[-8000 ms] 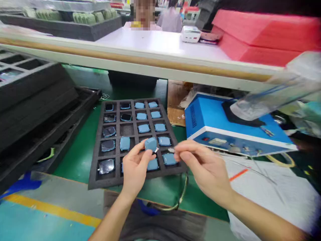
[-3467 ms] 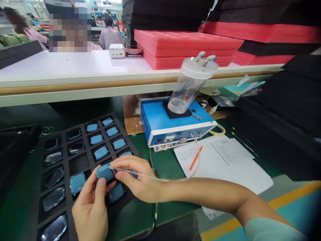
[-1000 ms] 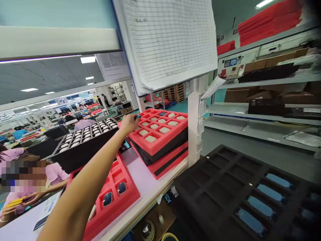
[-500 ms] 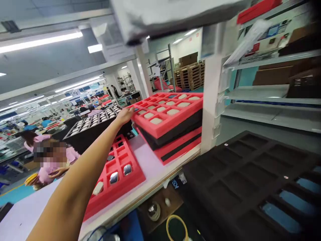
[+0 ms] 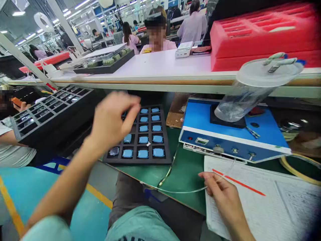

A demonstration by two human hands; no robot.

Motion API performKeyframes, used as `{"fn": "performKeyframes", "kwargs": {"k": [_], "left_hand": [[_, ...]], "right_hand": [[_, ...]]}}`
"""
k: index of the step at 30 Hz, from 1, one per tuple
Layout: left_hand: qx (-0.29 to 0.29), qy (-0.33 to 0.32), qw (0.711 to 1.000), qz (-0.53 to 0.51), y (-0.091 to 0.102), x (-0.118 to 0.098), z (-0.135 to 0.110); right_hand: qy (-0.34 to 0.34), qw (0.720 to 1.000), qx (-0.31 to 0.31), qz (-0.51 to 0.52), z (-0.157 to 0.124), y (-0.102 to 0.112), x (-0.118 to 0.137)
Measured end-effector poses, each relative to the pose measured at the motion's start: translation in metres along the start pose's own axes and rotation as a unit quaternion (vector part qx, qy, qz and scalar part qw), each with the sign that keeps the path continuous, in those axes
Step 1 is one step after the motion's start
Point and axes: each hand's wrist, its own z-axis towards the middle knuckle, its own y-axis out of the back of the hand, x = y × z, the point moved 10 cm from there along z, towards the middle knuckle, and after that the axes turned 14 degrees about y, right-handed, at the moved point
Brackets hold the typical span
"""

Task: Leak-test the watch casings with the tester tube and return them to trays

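My left hand [image 5: 114, 118] hangs over the left part of a black compartment tray [image 5: 136, 160]. It is blurred, its fingers bent over and the thumb pointing right; whether anything is in it does not show. Rounded-square blue pieces [image 5: 143, 154] sit in the tray's cells, and a dark one [image 5: 114, 151] lies in the near left corner. Over the green mat's right side, my right hand [image 5: 223, 197] has its fingers curled on a thin clear tube [image 5: 185, 192]. This tube runs up to the front of a blue box-shaped device [image 5: 200, 115]. Papers [image 5: 253, 207] lie beneath that hand.
A red stick [image 5: 239, 182] lies on the papers. A clear lidded cup [image 5: 240, 95] leans on the device. Above runs a white shelf [image 5: 155, 65] with red foam trays [image 5: 250, 43]. Another black tray [image 5: 52, 110] stands left, near a seated person. Co-workers sit beyond.
The view has swung from the shelf of red trays down to the bench. My left hand has left the red tray's edge and is over the black tray; my right hand has come into view.
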Motion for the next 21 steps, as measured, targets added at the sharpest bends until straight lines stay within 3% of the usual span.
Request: {"fn": "performKeyframes", "kwargs": {"k": [4, 6, 8, 10, 12, 14, 17, 18, 19, 21], "left_hand": [[0.053, 0.08, 0.995, 0.01, -0.047, 0.071, -0.054], [0.066, 0.111, 0.992, -0.007, -0.073, 0.096, -0.062], [0.074, 0.127, 0.988, -0.04, -0.09, 0.108, -0.061], [0.078, 0.134, 0.984, -0.085, -0.098, 0.112, -0.057], [0.079, 0.141, 0.977, -0.138, -0.099, 0.111, -0.053], [0.075, 0.156, 0.965, -0.196, -0.098, 0.109, -0.054], [0.069, 0.181, 0.938, -0.286, -0.102, 0.1, -0.063], [0.08, 0.192, 0.915, -0.346, -0.107, 0.096, -0.067], [0.1, 0.209, 0.874, -0.427, -0.115, 0.092, -0.071], [0.158, 0.256, 0.733, -0.61, -0.136, 0.082, -0.08]], "right_hand": [[-0.018, 0.98, 0.129, -0.153, -0.014, -0.002, 0.051], [0.034, 0.962, 0.125, -0.242, -0.007, -0.01, 0.092], [0.108, 0.949, 0.111, -0.274, 0.014, -0.042, 0.132], [0.181, 0.929, 0.133, -0.294, 0.044, -0.096, 0.157], [0.195, 0.905, 0.161, -0.342, 0.075, -0.145, 0.156], [0.196, 0.892, 0.19, -0.36, 0.097, -0.181, 0.146], [0.194, 0.893, 0.205, -0.35, 0.111, -0.2, 0.133], [0.193, 0.896, 0.205, -0.342, 0.112, -0.199, 0.13], [0.193, 0.899, 0.206, -0.336, 0.112, -0.198, 0.129], [0.187, 0.92, 0.196, -0.284, 0.111, -0.191, 0.131]]}}
